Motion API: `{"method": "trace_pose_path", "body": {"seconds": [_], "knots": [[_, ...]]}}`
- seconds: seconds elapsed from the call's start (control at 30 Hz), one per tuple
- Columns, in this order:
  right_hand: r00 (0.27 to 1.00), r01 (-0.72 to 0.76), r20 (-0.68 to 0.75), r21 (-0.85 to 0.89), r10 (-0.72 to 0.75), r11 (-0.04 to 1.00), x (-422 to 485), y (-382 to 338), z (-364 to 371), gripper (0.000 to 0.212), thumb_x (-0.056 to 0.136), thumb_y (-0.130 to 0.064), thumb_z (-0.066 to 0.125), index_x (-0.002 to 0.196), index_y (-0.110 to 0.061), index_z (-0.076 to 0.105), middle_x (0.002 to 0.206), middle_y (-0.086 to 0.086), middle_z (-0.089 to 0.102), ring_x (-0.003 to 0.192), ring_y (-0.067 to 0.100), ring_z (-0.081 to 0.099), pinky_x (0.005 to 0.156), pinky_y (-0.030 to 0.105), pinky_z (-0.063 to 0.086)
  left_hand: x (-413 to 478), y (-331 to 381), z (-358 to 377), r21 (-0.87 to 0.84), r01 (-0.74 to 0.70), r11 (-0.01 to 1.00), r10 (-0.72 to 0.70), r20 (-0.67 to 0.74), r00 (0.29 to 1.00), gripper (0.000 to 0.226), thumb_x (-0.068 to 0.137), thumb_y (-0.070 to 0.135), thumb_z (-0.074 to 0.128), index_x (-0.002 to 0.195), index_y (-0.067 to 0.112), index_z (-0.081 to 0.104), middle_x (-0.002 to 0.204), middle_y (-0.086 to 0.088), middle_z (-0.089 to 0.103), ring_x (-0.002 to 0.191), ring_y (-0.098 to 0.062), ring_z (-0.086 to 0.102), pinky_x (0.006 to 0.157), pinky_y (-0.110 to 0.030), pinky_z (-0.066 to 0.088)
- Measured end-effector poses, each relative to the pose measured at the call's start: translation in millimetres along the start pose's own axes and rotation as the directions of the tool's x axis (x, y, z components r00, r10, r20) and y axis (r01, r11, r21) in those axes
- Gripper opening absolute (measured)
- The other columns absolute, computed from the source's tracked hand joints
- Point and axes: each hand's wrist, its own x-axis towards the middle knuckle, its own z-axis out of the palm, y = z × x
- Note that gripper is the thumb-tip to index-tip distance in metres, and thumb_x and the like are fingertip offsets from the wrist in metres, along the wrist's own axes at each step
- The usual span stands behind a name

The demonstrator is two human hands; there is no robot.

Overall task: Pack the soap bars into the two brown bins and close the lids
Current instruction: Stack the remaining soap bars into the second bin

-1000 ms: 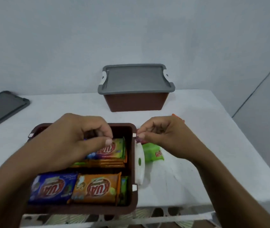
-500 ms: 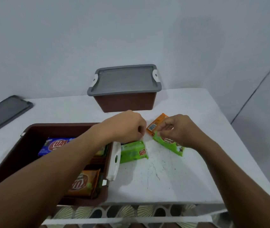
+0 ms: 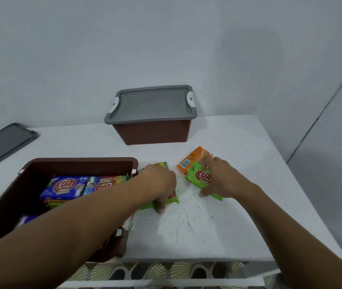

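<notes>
An open brown bin [image 3: 78,163] stands at the near left with several wrapped soap bars inside, a blue one [image 3: 65,186] on top. My left hand [image 3: 159,180] reaches over its right rim and grips a green soap bar [image 3: 171,198] lying on the table. My right hand [image 3: 222,180] closes on another green soap bar [image 3: 199,178], which partly overlaps an orange soap bar [image 3: 193,158]. A second brown bin [image 3: 153,132] stands at the back with its grey lid [image 3: 151,105] shut.
A loose grey lid [image 3: 3,142] lies at the far left of the white table [image 3: 197,226]. A white latch [image 3: 131,222] hangs from the open bin's right side. The table's front edge is close, with a patterned floor below. Walls stand behind and to the right.
My left hand left the open bin and came down on a green bar beside it. My right hand moved right onto the other green bar. The view shifted right.
</notes>
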Motion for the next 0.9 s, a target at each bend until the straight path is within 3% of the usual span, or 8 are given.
{"method": "trace_pose_path", "body": {"seconds": [0.13,0.23,0.37,0.47,0.53,0.67,0.8,0.9], "knots": [[0.999,0.023,-0.034,0.019,-0.022,1.0,-1,1,3,0.085,0.069,-0.036,0.091,0.137,-0.022,0.042,0.135,0.001,0.054,0.116,0.022,0.056,0.095,0.039,0.053,-1,-3,-4,-0.043,-0.02,0.999,0.019,-0.023,1.0,0.076,0.067,0.055,0.087,0.125,0.016,0.059,0.108,-0.001,0.064,0.09,-0.019,0.062,0.065,-0.033,0.049],[0.998,0.034,-0.061,0.058,-0.031,0.998,0,4,5,0.071,0.072,-0.033,0.089,0.126,-0.024,0.045,0.128,-0.001,0.057,0.107,0.018,0.058,0.083,0.03,0.054,-2,-8,-6,-0.184,-0.038,0.982,0.021,-0.091,0.996,0.079,0.067,0.055,0.082,0.128,0.018,0.048,0.102,0.0,0.06,0.086,-0.016,0.061,0.063,-0.032,0.05],[0.994,0.071,-0.097,0.154,-0.056,0.986,-2,5,-2,0.056,0.066,-0.028,0.086,0.105,-0.026,0.046,0.106,-0.004,0.058,0.087,0.012,0.058,0.061,0.024,0.045,-5,-23,-16,-0.459,-0.122,0.88,0.012,-0.235,0.972,0.068,0.067,0.052,0.082,0.109,0.025,0.036,0.088,0.003,0.056,0.073,-0.013,0.058,0.047,-0.027,0.043],[0.987,0.101,-0.14,0.211,-0.072,0.972,-7,-1,-16,0.055,0.062,-0.03,0.085,0.1,-0.029,0.045,0.097,-0.01,0.057,0.08,0.009,0.058,0.055,0.022,0.041,-10,-29,-22,-0.562,-0.234,0.793,0.022,-0.358,0.933,0.065,0.064,0.05,0.081,0.102,0.028,0.033,0.089,0.003,0.06,0.074,-0.016,0.062,0.053,-0.036,0.051],[0.982,0.115,-0.172,0.217,-0.078,0.969,-10,-5,-28,0.056,0.063,-0.03,0.086,0.102,-0.029,0.046,0.097,-0.01,0.057,0.079,0.01,0.059,0.052,0.02,0.04,-16,-33,-27,-0.576,-0.311,0.756,0.018,-0.457,0.889,0.066,0.062,0.05,0.081,0.105,0.031,0.034,0.089,0.007,0.061,0.073,-0.011,0.063,0.056,-0.034,0.054],[0.957,0.178,-0.261,0.185,-0.126,0.967,-20,-19,-52,0.061,0.063,-0.03,0.09,0.105,-0.029,0.046,0.102,-0.007,0.055,0.087,0.013,0.057,0.058,0.022,0.043,-34,-53,-38,-0.538,-0.429,0.725,0.019,-0.608,0.794,0.068,0.058,0.054,0.079,0.108,0.034,0.038,0.089,0.01,0.059,0.072,-0.006,0.06,0.055,-0.024,0.043],[0.929,0.243,-0.321,0.145,-0.187,0.959,-31,-44,-64,0.063,0.061,-0.032,0.091,0.105,-0.033,0.046,0.104,-0.006,0.052,0.094,0.015,0.055,0.068,0.031,0.055,-52,-79,-36,-0.452,-0.407,0.794,0.063,-0.604,0.795,0.081,0.064,0.053,0.087,0.127,0.035,0.04,0.11,0.008,0.055,0.094,-0.01,0.056,0.076,-0.03,0.05],[0.922,0.264,-0.32,0.108,-0.218,0.959,-36,-70,-66,0.065,0.062,-0.031,0.091,0.107,-0.035,0.045,0.109,-0.007,0.051,0.096,0.014,0.055,0.07,0.027,0.056,-73,-101,-27,-0.489,-0.404,0.773,0.038,-0.6,0.799,0.071,0.072,0.04,0.081,0.131,0.028,0.043,0.112,0.005,0.058,0.091,-0.01,0.057,0.073,-0.03,0.049]]}}
